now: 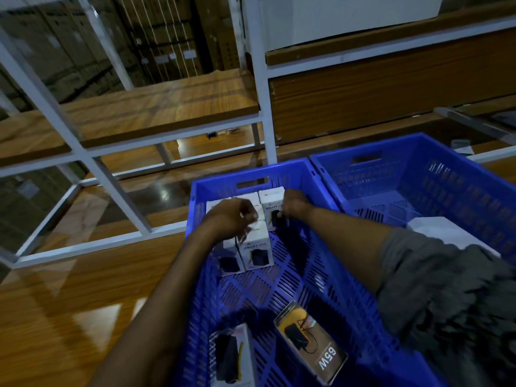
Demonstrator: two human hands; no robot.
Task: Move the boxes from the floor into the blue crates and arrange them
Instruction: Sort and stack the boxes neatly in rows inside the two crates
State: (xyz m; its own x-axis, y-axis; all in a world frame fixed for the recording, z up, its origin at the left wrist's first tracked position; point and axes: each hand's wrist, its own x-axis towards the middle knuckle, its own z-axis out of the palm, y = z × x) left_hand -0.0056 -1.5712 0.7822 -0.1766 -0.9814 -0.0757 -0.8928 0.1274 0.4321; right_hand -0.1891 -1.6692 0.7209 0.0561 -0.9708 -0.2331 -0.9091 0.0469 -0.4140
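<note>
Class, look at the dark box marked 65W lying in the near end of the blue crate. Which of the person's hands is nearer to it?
Neither clearly: both hands work among the white boxes at the crate's far end, well beyond the 65W box. The left hand is slightly nearer; the right hand is farther back.

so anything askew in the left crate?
Yes. The 65W box lies flat and skewed near the crate's front, apart from the white boxes packed square at the far end, where both hands work.
</note>
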